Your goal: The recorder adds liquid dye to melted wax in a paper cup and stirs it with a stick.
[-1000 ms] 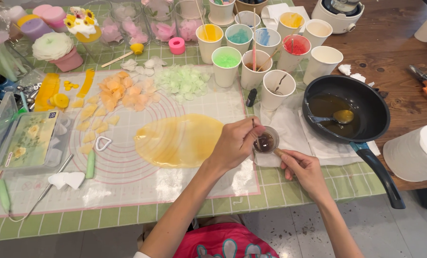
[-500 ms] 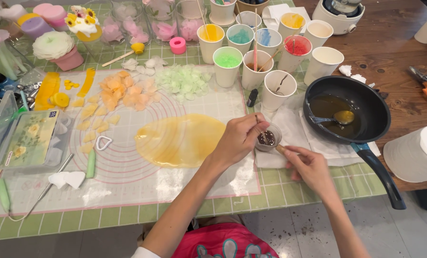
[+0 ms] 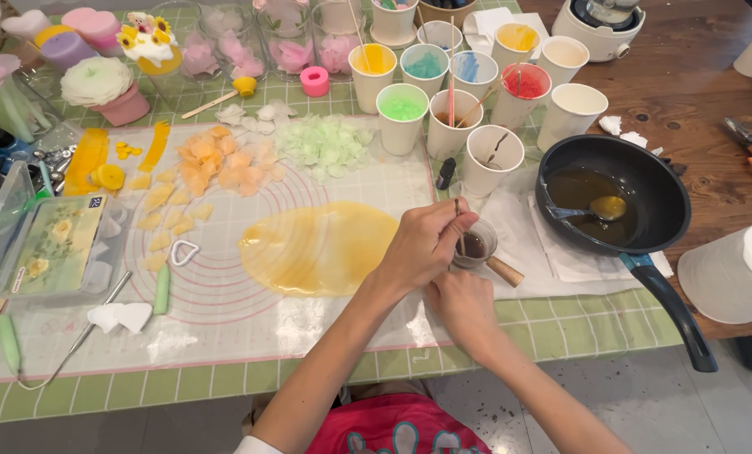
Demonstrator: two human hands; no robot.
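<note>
Fingers, left hand [image 3: 422, 248]: we see them pinched together on a thin stick [image 3: 458, 225], which stands nearly upright with its lower end in the small cup.
Fingers, right hand [image 3: 464, 307]: curled, lying just below the small cup [image 3: 474, 248]; we cannot tell whether they are clamped on its wooden handle [image 3: 505, 271] or only rest against it.
Small cup: clear-walled, dark brown liquid inside; it sits on white paper [image 3: 519, 244] near the front edge of the surface, between the yellow sheet and the pan.
Yellow sheet [image 3: 321, 248]: flat, translucent, spread on the white mat [image 3: 225, 319] just left of the left hand.
Pan [image 3: 616, 197]: black, right of the small cup, apart from it; it holds amber liquid and a spoon [image 3: 595, 208].
Paper cups [image 3: 468, 84]: clustered behind the hands, holding green, yellow, blue and red colour, some with sticks in them.
Surface [image 3: 561, 332]: covered by a green checked cloth; orange and pale green petal pieces lie on the mat behind the yellow sheet.
</note>
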